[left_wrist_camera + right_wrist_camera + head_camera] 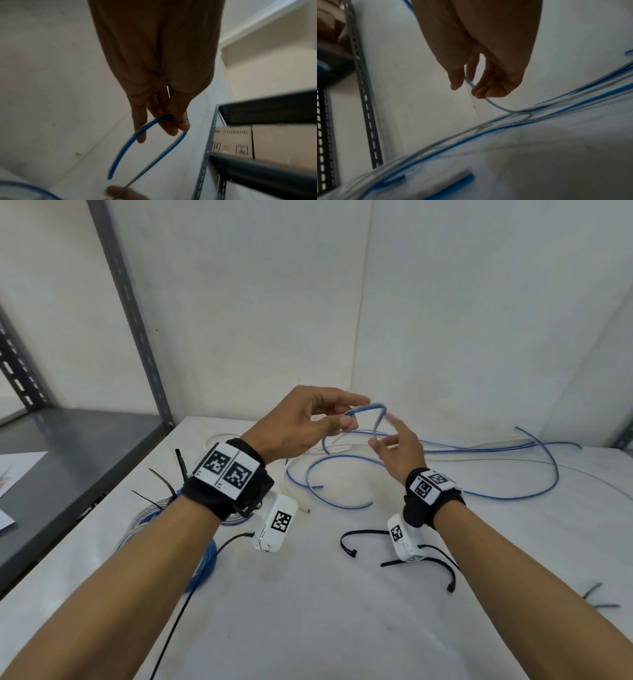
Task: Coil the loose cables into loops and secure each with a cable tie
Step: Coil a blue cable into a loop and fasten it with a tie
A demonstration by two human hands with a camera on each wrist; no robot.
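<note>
A long blue cable (479, 495) lies in loose curves across the white table (308, 618). My left hand (354, 412) is raised above the table and pinches one stretch of this cable between thumb and fingers, forming a small arch (368, 407). In the left wrist view the left hand (176, 121) pinches the blue cable (120, 150), whose cut end hangs free below. My right hand (383, 438) is just right of it, fingers curled round the same cable. In the right wrist view the cable (496, 106) runs between the thumb and curled fingers of the right hand (467, 88).
Black cable ties (363, 533) lie near my wrists, more (164, 479) at the left. Coiled cables (147, 513) and a blue coil (205, 563) sit at the table's left edge. A grey metal shelf (68, 446) stands to the left. White walls close the back.
</note>
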